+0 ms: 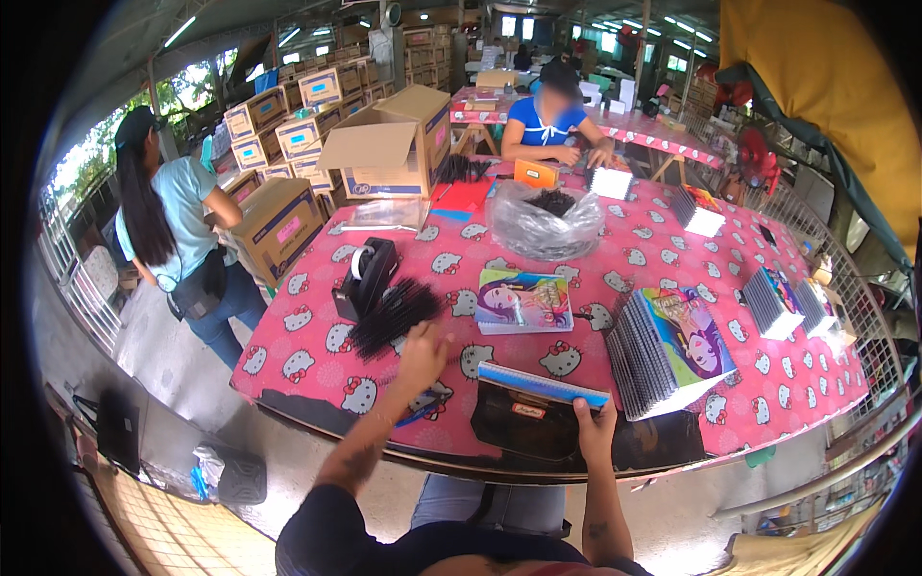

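Note:
My right hand grips the near edge of a blue-edged notebook held on edge over a black pouch at the table's front. My left hand reaches into a pile of black spiral bindings, fingers closing on them. Beside the pile stands a black tape dispenser. A colourful notebook lies flat in the middle. To the right leans a row of spiral-bound notebooks.
The table has a pink patterned cloth. A clear bag of black bindings and an open cardboard box stand further back. A person in blue works at the far side; another person stands at the left. More notebook stacks lie right.

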Demonstrator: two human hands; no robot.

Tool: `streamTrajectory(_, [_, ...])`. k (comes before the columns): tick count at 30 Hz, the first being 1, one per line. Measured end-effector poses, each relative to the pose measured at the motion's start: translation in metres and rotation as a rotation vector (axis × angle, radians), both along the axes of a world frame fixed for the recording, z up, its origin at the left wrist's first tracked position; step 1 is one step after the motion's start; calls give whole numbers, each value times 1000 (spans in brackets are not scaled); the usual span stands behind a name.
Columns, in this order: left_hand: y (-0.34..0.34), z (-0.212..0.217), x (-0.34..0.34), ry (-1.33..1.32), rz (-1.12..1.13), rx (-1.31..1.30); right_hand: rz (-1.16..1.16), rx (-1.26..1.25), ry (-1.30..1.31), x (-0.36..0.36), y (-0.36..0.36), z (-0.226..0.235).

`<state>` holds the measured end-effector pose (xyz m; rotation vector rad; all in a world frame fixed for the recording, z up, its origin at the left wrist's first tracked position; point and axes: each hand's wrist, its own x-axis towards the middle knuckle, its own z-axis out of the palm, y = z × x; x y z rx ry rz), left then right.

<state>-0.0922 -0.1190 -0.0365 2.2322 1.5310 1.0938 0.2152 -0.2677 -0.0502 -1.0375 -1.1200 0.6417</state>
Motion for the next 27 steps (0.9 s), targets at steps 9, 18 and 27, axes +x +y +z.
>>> streamTrajectory(9, [26, -45, -30, 341, -122, 265, 5, 7, 64, -1, 6, 7])
streamTrajectory(18, [-26, 31, 5, -501, -91, -53, -19, -34, 53, -5, 2, 1])
streamTrajectory(27, [-103, 9, 53, -595, -211, -98, -137, -17, -19, -20, 1, 14])
